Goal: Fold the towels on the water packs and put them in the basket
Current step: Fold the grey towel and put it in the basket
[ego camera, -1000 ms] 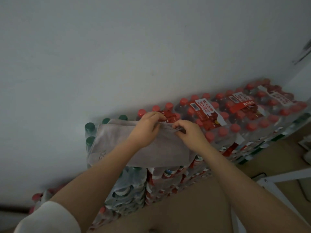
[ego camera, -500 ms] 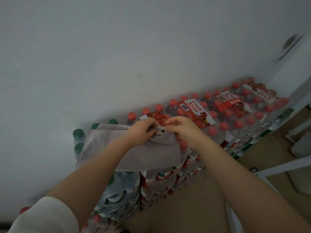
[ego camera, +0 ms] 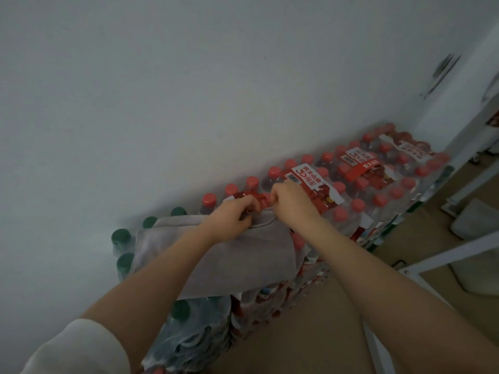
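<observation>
A grey towel point(ego camera: 243, 260) lies flat on top of stacked water packs point(ego camera: 378, 195) against the wall, its near edge hanging over the front. My left hand point(ego camera: 233, 220) pinches the towel's far right edge. Close beside it my right hand point(ego camera: 293, 203) pinches the same edge, lifted slightly off the red bottle caps. No basket is in view.
A pale wall point(ego camera: 189, 90) rises directly behind the packs. Green-capped bottles point(ego camera: 121, 237) stand at the left end of the stack. A white metal frame point(ego camera: 432, 261) stands on the brown floor at the right, with a pale cushion-like object point(ego camera: 475, 225) behind it.
Both hands have drawn closer together at the towel's far right edge, bunching it a little. The camera has shifted, so the stack sits further right in the frame.
</observation>
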{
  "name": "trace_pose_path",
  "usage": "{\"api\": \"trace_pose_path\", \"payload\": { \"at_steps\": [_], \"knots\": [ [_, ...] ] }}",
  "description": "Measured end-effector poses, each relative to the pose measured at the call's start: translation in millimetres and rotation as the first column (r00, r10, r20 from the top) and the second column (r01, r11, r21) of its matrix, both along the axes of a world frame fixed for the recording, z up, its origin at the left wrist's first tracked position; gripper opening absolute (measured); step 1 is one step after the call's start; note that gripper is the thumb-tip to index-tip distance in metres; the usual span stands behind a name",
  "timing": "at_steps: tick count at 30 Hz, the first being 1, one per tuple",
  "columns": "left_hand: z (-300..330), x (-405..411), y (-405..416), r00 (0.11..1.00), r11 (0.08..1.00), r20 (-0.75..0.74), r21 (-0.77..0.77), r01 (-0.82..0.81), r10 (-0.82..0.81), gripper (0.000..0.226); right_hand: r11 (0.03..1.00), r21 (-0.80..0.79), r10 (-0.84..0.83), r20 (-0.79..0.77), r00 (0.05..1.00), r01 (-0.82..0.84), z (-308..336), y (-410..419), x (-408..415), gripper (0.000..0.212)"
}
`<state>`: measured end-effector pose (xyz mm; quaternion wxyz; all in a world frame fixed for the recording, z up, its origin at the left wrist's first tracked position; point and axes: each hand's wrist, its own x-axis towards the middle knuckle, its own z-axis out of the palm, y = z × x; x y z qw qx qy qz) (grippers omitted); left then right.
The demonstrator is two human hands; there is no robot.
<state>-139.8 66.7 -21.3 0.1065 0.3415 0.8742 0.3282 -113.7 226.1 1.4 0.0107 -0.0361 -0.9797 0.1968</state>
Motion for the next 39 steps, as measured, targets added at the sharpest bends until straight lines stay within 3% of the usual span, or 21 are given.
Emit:
{"api": "trace_pose_path", "payload": {
  "at_steps": [3,5,8,15,20,23,27,33,39],
  "knots": [
    [-0.3,-2.0,0.8,0.999,0.999,0.032,-0.024,0.024,-0.024,0.018,0.943,-0.323,-0.1,-0.059,0.993,0.076,-4.9,1.5,6.9,0.014],
    [-1.2,-5.1,2.0,0.999,0.999,0.048,-0.036,0.006,-0.004,0.018,0.784,-0.584,-0.226,0.048,0.973,0.211,-9.2,8.2,13.0,0.018],
    [-2.4,-9.0,7.3,0.998,0.999,0.062,-0.054,-0.006,0.009,0.022,0.603,-0.732,-0.24,0.213,0.947,0.317,-15.7,19.4,22.4,0.014],
    [-5.7,-15.1,29.2,0.973,0.987,0.171,-0.055,-0.148,0.156,0.028,0.559,-0.746,-0.225,0.284,0.932,0.362,-27.1,21.7,37.1,0.019],
    [-0.4,-21.4,37.4,0.955,0.978,0.267,-0.189,-0.084,0.133,0.038,0.519,-0.83,-0.133,0.157,0.979,0.203,-17.6,19.3,49.3,0.02],
    [6.6,-18.8,33.9,0.923,0.995,0.373,-0.053,-0.084,0.098,0.025,0.489,-0.864,-0.102,0.078,0.992,0.118,-11.1,19.4,52.4,0.023],
    [15.3,-9.0,29.3,0.817,0.968,0.576,0.198,-0.154,0.011,0.008,0.465,-0.88,-0.15,0.03,0.988,0.098,-6.6,10.3,47.0,0.016],
    [22.3,4.0,19.5,0.756,0.911,0.654,0.29,-0.293,0.035,0.009,0.503,-0.836,-0.338,0.044,0.94,0.22,-8.2,-3.8,36.9,0.005],
    [28.1,23.9,7.4,0.764,0.856,0.642,0.357,-0.372,0.064,0.022,0.471,-0.865,-0.284,0.038,0.958,0.174,-2.2,-15.1,42.9,0.023]
  ]
}}
